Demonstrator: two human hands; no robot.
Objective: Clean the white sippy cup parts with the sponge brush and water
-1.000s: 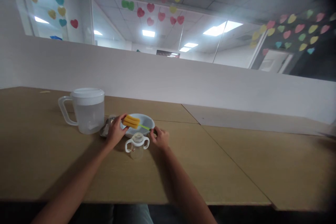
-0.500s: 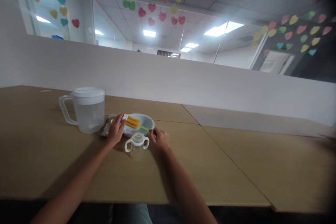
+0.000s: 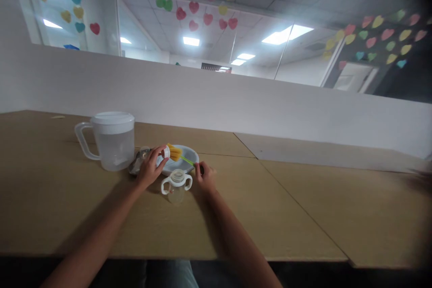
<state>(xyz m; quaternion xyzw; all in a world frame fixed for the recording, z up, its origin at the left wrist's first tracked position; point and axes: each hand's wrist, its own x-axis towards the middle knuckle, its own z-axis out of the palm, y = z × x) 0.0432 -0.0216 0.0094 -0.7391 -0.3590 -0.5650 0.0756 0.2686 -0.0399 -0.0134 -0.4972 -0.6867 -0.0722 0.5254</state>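
My left hand (image 3: 149, 168) is closed around a small white cap-like piece (image 3: 165, 151) held over a pale blue bowl (image 3: 189, 155). My right hand (image 3: 204, 177) grips the green handle of a yellow sponge brush (image 3: 175, 152). The brush's sponge head is pushed against the white piece. A clear baby bottle with two white handles (image 3: 176, 184) stands on the wooden table (image 3: 270, 207) between my hands, just in front of the bowl.
A clear plastic pitcher with a white lid (image 3: 111, 140) stands left of the bowl. A small metallic item (image 3: 137, 162) lies between pitcher and bowl. A white partition wall (image 3: 236, 103) runs behind the table.
The sponge brush has moved left, its head now partly inside the white piece in my left hand. Both hands stayed above the bowl.
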